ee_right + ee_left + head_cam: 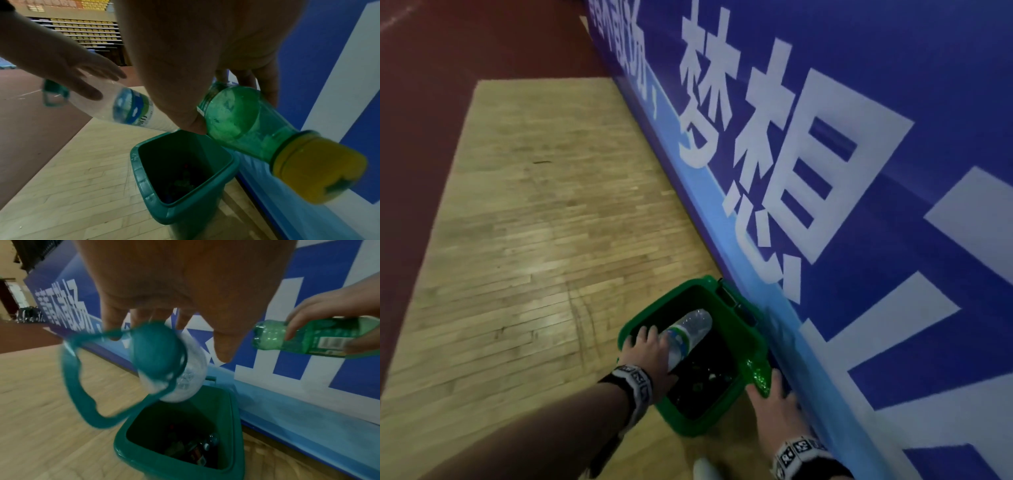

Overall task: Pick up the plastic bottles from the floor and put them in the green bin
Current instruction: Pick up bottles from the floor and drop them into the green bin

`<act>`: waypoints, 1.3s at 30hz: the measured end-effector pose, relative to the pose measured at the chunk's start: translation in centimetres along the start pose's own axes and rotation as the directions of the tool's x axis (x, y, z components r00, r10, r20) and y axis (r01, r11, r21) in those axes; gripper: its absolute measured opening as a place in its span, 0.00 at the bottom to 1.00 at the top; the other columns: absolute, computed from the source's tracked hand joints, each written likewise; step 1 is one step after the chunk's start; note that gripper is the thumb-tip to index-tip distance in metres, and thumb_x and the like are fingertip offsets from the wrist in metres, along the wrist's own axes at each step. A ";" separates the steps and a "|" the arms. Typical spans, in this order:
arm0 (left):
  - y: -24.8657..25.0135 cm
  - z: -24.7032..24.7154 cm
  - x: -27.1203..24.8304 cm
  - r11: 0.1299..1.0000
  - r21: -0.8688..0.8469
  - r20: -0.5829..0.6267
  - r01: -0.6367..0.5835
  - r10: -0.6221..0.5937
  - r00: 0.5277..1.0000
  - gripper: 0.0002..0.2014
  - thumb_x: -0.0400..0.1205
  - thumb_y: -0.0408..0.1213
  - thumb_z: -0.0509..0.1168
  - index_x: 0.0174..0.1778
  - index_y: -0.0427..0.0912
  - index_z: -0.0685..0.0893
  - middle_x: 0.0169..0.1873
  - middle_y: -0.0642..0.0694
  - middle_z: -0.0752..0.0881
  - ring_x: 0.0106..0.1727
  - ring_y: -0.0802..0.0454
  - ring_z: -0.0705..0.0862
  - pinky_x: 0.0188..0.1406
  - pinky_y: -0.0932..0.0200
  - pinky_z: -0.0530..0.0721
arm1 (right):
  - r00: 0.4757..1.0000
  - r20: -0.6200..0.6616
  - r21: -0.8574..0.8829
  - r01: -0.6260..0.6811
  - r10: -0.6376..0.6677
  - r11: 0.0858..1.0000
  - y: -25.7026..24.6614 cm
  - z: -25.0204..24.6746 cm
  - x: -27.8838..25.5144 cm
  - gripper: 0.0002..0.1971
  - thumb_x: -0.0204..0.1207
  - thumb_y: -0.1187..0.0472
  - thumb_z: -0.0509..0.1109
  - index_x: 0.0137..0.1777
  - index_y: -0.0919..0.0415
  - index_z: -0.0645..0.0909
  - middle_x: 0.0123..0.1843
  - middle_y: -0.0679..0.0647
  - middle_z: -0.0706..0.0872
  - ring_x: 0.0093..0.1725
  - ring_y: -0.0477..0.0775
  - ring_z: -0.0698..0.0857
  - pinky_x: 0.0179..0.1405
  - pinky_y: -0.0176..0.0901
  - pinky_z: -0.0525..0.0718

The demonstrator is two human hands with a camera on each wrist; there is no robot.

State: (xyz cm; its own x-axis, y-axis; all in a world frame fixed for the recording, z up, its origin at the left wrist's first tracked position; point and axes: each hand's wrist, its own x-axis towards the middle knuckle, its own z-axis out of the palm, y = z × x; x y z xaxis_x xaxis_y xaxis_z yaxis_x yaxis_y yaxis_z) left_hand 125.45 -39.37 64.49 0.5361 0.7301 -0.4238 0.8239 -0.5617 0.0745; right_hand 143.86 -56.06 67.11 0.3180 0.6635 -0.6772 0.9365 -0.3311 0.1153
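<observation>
The left hand (pixel 645 346) has its fingers released above the clear bottle (pixel 688 334), over the green bin (pixel 736 337). At 3 o'clock, the right hand (pixel 774 399) is grasping the green bottle (pixel 758 377).

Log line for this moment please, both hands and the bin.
left hand: open, clear bottle over green bin | right hand: grip on green bottle, beside bin | bin: litter inside

A big blue banner (pixel 859 171) with white letters stands along the light wooden floor (pixel 517 205), next to dark red floor (pixel 431 68), with rows of seats (pixel 86 32) far away.
</observation>
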 end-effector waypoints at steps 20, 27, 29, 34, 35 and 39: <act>-8.1 3.6 -27.3 0.487 -0.436 0.040 0.757 -0.830 0.557 0.31 0.81 0.46 0.61 0.81 0.46 0.62 0.75 0.46 0.70 0.73 0.44 0.72 0.70 0.48 0.76 | 0.596 -0.024 -0.746 0.524 -0.803 0.411 -24.0 -7.6 0.8 0.35 0.80 0.63 0.65 0.84 0.60 0.55 0.88 0.68 0.44 0.85 0.77 0.49 0.80 0.71 0.58; -2.4 18.4 -59.3 -0.078 -0.548 0.198 0.833 -0.979 0.039 0.29 0.78 0.45 0.64 0.75 0.44 0.68 0.70 0.44 0.73 0.68 0.42 0.74 0.67 0.47 0.76 | 0.094 0.254 -0.830 0.533 -0.963 -0.167 -41.2 10.9 -24.2 0.27 0.81 0.56 0.64 0.79 0.58 0.63 0.82 0.63 0.60 0.80 0.70 0.61 0.77 0.64 0.67; 1.1 23.3 -67.5 -0.219 -0.524 0.272 0.823 -0.959 -0.082 0.29 0.78 0.45 0.63 0.75 0.42 0.68 0.70 0.43 0.73 0.68 0.42 0.75 0.68 0.48 0.75 | -0.043 0.354 -0.794 0.514 -0.934 -0.325 -44.2 17.8 -31.7 0.26 0.80 0.57 0.64 0.78 0.58 0.65 0.79 0.62 0.64 0.77 0.68 0.66 0.75 0.63 0.71; 8.6 33.8 -80.5 -0.497 -0.476 0.481 0.725 -0.838 -0.258 0.25 0.77 0.43 0.62 0.72 0.46 0.72 0.69 0.46 0.77 0.68 0.45 0.77 0.66 0.50 0.78 | -0.171 0.545 -0.664 0.509 -0.821 -0.547 -47.9 31.0 -44.4 0.21 0.77 0.54 0.67 0.69 0.57 0.72 0.72 0.60 0.70 0.71 0.66 0.72 0.68 0.60 0.77; 9.6 35.6 -81.8 -0.538 -0.461 0.523 0.705 -0.807 -0.274 0.25 0.77 0.44 0.62 0.72 0.46 0.72 0.69 0.46 0.77 0.68 0.46 0.77 0.66 0.51 0.78 | -0.157 0.571 -0.647 0.518 -0.806 -0.559 -48.3 32.8 -45.5 0.22 0.77 0.54 0.67 0.69 0.58 0.72 0.72 0.60 0.70 0.71 0.66 0.72 0.68 0.61 0.77; 10.4 42.8 -86.5 -0.640 -0.413 0.668 0.648 -0.696 -0.262 0.25 0.80 0.44 0.63 0.74 0.48 0.71 0.72 0.48 0.73 0.69 0.46 0.76 0.65 0.52 0.78 | -0.087 0.650 -0.633 0.488 -0.755 -0.601 -51.9 40.7 -47.9 0.22 0.77 0.54 0.65 0.70 0.59 0.70 0.73 0.62 0.70 0.72 0.67 0.71 0.70 0.63 0.75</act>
State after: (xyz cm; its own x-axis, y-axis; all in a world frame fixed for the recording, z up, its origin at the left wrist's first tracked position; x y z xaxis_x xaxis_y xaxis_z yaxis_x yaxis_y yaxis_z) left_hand 79.78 -125.02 63.32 -0.8369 -0.0602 -0.5440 -0.1044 0.9932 0.0507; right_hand 73.96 -97.97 63.99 -0.8308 -0.2434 -0.5005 -0.3141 0.9474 0.0607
